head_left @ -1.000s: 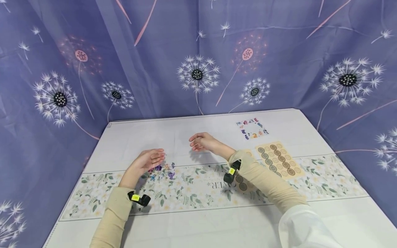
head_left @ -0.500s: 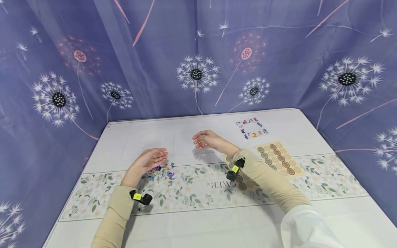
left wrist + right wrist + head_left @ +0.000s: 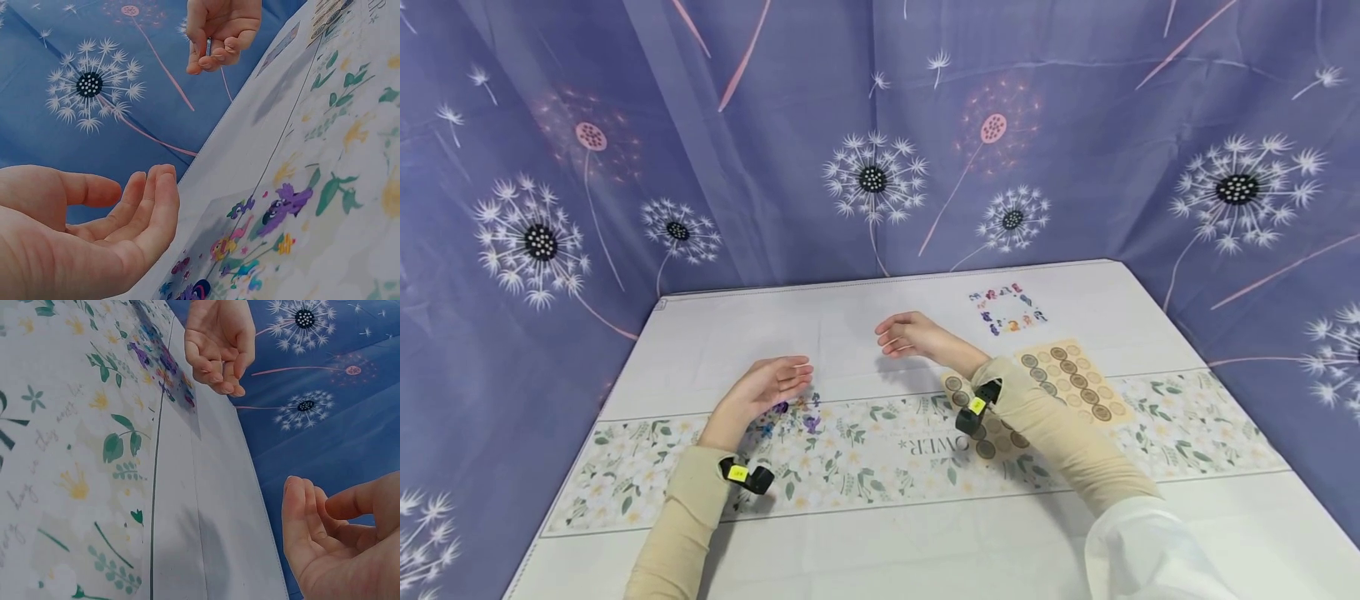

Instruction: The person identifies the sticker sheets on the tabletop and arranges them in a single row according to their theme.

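My left hand (image 3: 763,387) hovers above the left part of the table, fingers loosely bent, palm turned inward, holding nothing. Partly hidden beneath it in the head view lies a clear sheet of colourful cartoon pony stickers (image 3: 250,247), with purple, yellow and blue figures. My right hand (image 3: 917,337) is held over the white cloth right of centre, its fingers relaxed and nothing in its grasp. The two palms face each other, apart. Under the right forearm lies a tan sheet with round brown coin-like prints (image 3: 987,450), partly covered by the sleeve.
A second tan sheet of coin-like circles (image 3: 1078,379) lies on the right. Behind it is a clear sheet with a ring of small pony pictures (image 3: 1009,310). A floral band crosses the white tablecloth (image 3: 880,550). A blue dandelion curtain (image 3: 775,167) rises behind the table.
Both hands have drifted slightly to the right, and the right hand also a little farther back. Fingers remain relaxed. The sheets have not moved on the table.
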`<state>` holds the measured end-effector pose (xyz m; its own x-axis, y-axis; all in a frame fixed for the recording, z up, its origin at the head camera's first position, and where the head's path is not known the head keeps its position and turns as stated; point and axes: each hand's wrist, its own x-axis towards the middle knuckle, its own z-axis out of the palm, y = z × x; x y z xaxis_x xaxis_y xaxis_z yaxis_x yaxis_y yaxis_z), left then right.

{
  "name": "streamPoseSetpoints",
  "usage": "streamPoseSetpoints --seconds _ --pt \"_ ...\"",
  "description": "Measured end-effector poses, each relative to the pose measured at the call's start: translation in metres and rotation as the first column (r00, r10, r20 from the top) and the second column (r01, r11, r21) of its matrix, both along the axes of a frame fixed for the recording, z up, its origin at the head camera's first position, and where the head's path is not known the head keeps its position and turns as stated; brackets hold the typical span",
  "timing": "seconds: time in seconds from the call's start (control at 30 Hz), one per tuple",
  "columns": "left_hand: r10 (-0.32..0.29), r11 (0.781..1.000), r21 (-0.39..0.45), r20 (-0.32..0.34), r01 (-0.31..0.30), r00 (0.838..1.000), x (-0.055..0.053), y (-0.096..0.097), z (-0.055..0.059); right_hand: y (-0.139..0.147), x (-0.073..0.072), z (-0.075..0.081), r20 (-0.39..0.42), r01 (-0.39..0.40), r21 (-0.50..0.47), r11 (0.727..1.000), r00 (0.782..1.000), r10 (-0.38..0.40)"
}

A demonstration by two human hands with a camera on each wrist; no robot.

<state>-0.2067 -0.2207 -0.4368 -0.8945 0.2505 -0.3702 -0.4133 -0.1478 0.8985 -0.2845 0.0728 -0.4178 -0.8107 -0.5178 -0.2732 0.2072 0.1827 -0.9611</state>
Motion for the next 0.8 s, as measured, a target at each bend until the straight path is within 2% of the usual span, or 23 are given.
streamPoseSetpoints --seconds 0.2,0.47,0.6,0.63,0.8 --pt "-0.010 1.000 0.020 0.021 0.009 1.000 0.001 0.001 0.001 0.007 -0.003 0.001 0.019 -0.020 0.021 1.000 1.000 0.020" --pt "-0.005 0.998 0.057 0.018 0.004 1.000 0.001 0.002 0.000 0.018 -0.005 0.001 0.044 -0.117 0.071 0.991 0.992 0.114" --pt "-0.011 0.998 0.054 0.009 0.011 1.000 0.001 0.005 0.001 0.026 -0.006 -0.003 0.022 -0.164 0.041 0.986 0.986 0.163" --pt "-0.006 0.999 0.054 0.012 0.006 1.000 0.001 0.006 0.001 0.030 -0.012 -0.011 0.015 -0.192 0.004 0.981 0.981 0.192" --pt "0.016 0.997 0.072 0.032 -0.019 0.999 0.000 0.009 0.003 0.038 -0.013 -0.012 -0.005 -0.219 -0.001 0.976 0.976 0.219"
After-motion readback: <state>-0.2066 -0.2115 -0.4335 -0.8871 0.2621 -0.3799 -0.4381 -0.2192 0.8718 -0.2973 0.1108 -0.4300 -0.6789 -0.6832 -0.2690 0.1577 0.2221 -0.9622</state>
